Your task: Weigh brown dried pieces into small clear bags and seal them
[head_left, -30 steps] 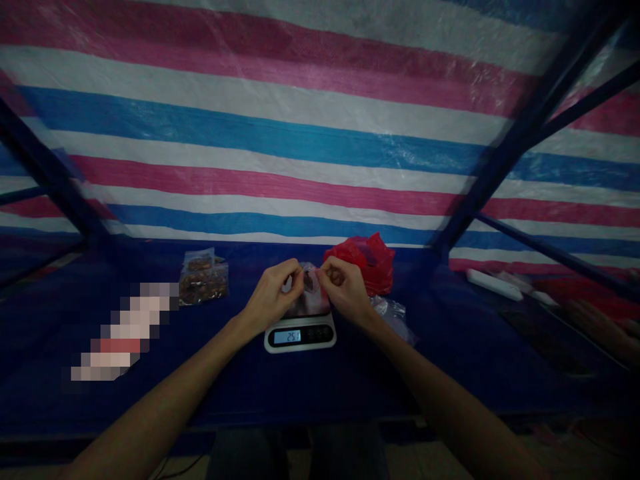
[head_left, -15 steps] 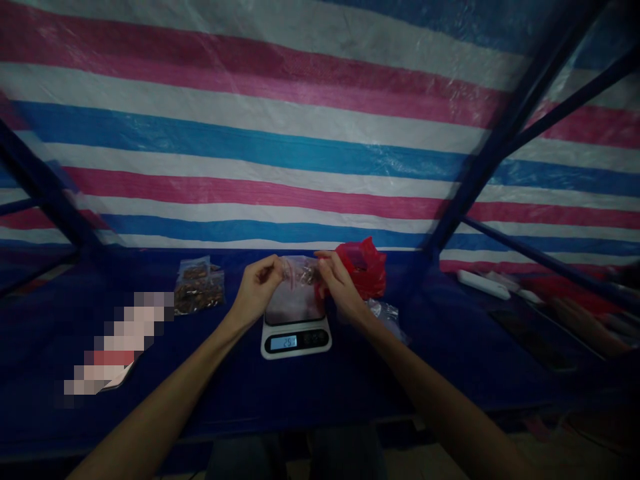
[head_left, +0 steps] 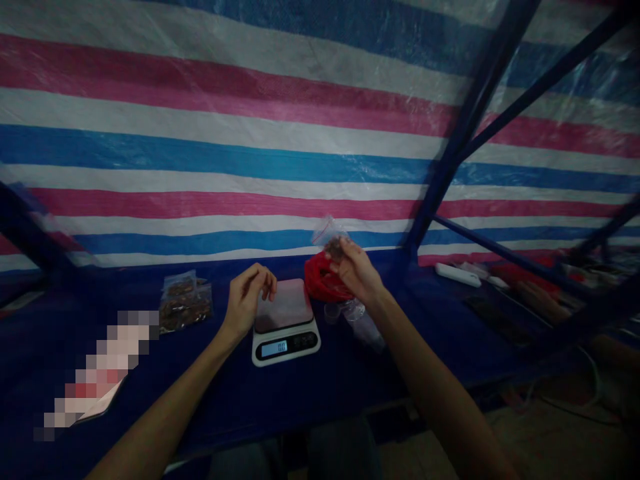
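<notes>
My right hand (head_left: pixel 357 268) grips a small clear zip bag (head_left: pixel 327 231) by its lower part, holding it up above a red plastic bag (head_left: pixel 320 279). Brown pieces sit in the bottom of the zip bag, partly covered by my fingers. My left hand (head_left: pixel 250 297) hovers by the left side of a white digital scale (head_left: pixel 287 348), its fingers loosely bent and holding nothing. The scale's grey plate bears nothing and its display appears to read 0.0. Beside the red bag are a small clear cup (head_left: pixel 331 313) and clear plastic bags (head_left: pixel 366 330).
Filled zip bags (head_left: pixel 185 307) of brown pieces lie on the blue table (head_left: pixel 220 393) at left, near a blurred-out flat item (head_left: pixel 103 402). A white device (head_left: pixel 457 275) and another person's hand (head_left: pixel 537 303) are at right. Blue metal bars (head_left: pixel 445 167) frame the striped sheet.
My right hand has lifted the zip bag off the scale, up and to the right. My left hand has let go of it. The display went from a higher reading to about zero.
</notes>
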`<action>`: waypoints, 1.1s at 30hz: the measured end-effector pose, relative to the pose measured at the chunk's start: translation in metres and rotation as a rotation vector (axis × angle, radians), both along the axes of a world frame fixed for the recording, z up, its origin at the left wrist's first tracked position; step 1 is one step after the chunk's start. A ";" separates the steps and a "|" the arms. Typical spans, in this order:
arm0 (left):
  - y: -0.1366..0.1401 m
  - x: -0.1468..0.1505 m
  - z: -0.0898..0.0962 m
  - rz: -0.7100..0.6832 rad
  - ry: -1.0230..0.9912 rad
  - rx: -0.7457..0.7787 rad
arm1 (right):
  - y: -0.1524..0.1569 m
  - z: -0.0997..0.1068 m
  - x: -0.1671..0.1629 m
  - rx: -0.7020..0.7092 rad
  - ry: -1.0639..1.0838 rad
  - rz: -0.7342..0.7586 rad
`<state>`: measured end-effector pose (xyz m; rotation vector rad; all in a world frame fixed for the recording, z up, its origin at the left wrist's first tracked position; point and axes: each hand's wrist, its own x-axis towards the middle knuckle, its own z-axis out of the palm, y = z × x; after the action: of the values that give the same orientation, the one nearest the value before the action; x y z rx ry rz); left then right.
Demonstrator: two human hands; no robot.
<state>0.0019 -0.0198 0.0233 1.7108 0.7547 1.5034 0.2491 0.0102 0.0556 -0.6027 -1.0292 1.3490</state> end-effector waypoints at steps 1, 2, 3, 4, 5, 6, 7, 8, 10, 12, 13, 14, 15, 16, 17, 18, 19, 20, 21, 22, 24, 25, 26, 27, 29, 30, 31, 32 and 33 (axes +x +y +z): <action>0.000 0.002 0.001 0.030 0.072 0.044 | 0.004 0.005 0.014 0.026 -0.037 -0.070; 0.001 0.006 0.003 0.049 0.149 0.096 | 0.008 0.010 0.027 0.046 -0.105 -0.129; 0.002 0.011 0.006 0.052 0.234 0.154 | 0.012 0.013 0.040 0.058 -0.199 -0.168; 0.004 0.018 0.009 0.046 0.325 0.219 | 0.016 0.015 0.052 0.066 -0.296 -0.202; 0.007 0.026 0.013 0.041 0.418 0.285 | 0.018 0.017 0.063 0.068 -0.391 -0.227; 0.011 0.036 0.017 0.045 0.512 0.349 | 0.021 0.017 0.071 0.066 -0.476 -0.247; 0.016 0.046 0.021 0.077 0.601 0.404 | 0.023 0.018 0.078 0.065 -0.545 -0.268; 0.022 0.057 0.025 0.132 0.674 0.438 | 0.025 0.018 0.083 0.066 -0.601 -0.284; 0.033 0.077 0.029 0.237 0.831 0.489 | 0.029 0.018 0.090 0.083 -0.695 -0.292; 0.043 0.092 0.030 0.290 0.994 0.541 | 0.032 0.019 0.094 0.113 -0.775 -0.273; 0.048 0.097 0.029 0.302 1.057 0.559 | 0.034 0.019 0.096 0.124 -0.820 -0.251; 0.052 0.100 0.028 0.315 1.096 0.562 | 0.036 0.020 0.098 0.132 -0.873 -0.229; 0.055 0.102 0.026 0.335 1.109 0.543 | 0.038 0.022 0.100 0.139 -0.934 -0.211; 0.058 0.101 0.025 0.365 1.093 0.496 | 0.040 0.023 0.101 0.150 -1.000 -0.194; 0.060 0.100 0.023 0.404 1.053 0.420 | 0.042 0.025 0.102 0.169 -1.070 -0.173; 0.062 0.097 0.022 0.446 0.994 0.326 | 0.044 0.027 0.103 0.198 -1.137 -0.146; 0.064 0.094 0.021 0.482 0.925 0.230 | 0.047 0.029 0.103 0.235 -1.195 -0.111; 0.065 0.090 0.020 0.504 0.854 0.148 | 0.049 0.032 0.102 0.275 -1.246 -0.067; 0.065 0.087 0.019 0.514 0.790 0.088 | 0.052 0.034 0.100 0.312 -1.290 -0.021; 0.065 0.084 0.019 0.515 0.738 0.051 | 0.054 0.037 0.097 0.345 -1.328 0.017; 0.064 0.079 0.018 0.513 0.668 0.027 | 0.059 0.043 0.089 0.393 -1.396 0.062; 0.062 0.077 0.018 0.517 0.646 0.024 | 0.061 0.046 0.085 0.413 -1.426 0.075; 0.061 0.077 0.018 0.523 0.629 0.023 | 0.062 0.050 0.080 0.430 -1.449 0.090; 0.059 0.076 0.018 0.530 0.614 0.023 | 0.064 0.053 0.077 0.447 -1.467 0.114; 0.057 0.076 0.017 0.531 0.589 0.028 | 0.066 0.059 0.070 0.478 -1.483 0.182; 0.056 0.077 0.016 0.526 0.579 0.031 | 0.067 0.062 0.068 0.488 -1.486 0.219; 0.056 0.077 0.016 0.520 0.572 0.033 | 0.067 0.065 0.066 0.490 -1.491 0.253; 0.056 0.077 0.015 0.516 0.569 0.033 | 0.067 0.067 0.065 0.482 -1.499 0.281; 0.056 0.078 0.014 0.513 0.566 0.032 | 0.067 0.069 0.064 0.464 -1.508 0.303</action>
<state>0.0796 0.0357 0.0376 2.1009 1.5655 1.3417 0.3132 0.0775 0.1242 -1.1465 -2.6200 0.6540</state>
